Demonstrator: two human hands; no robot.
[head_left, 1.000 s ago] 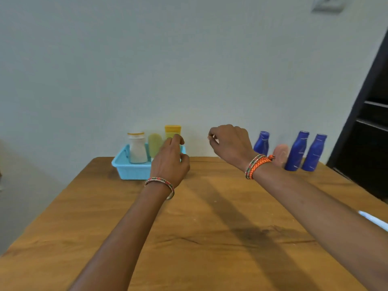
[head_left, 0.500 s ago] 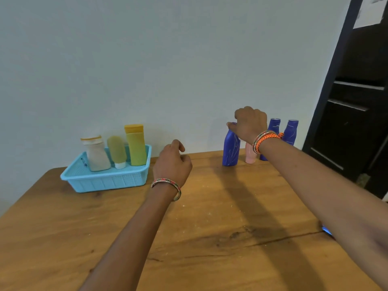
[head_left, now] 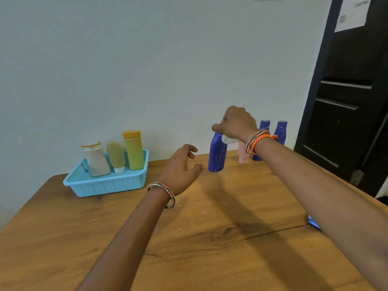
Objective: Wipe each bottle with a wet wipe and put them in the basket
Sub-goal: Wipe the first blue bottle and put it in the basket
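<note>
Blue and upright, the nearest bottle stood on the wooden table, a little right of the basket and nearer the wall than the table's middle. The right hand curled over its neck from above, fingers closed round the top, and a bit of white wipe showed under the palm against the bottle's shoulder. An orange braided band circled that wrist. Whether the bottle's base touched the table or hung just above it could not be told.

The left hand hovered between the basket and the blue bottle, close to the bottle's lower part but not touching it, its fingers loosely spread and slightly bent, holding nothing. A beaded bangle sat on that wrist.

Further right of the basket, behind the right wrist, a pink bottle stood partly hidden, and beyond it two more blue bottles stood side by side near the wall.

Light blue plastic with a perforated rim, the basket sat at the table's back left, near the wall. Inside it three items stood upright in a row: a whitish jar with an orange-rimmed lid on the left, a pale green tube resting on its white cap in the middle, and a yellow-green tube with an orange cap on the right.

Far right of the basket, past the table's edge, a dark door bore a sheet of paper. A small blue thing peeked out by the right forearm at the table's edge; what it was could not be told.
</note>
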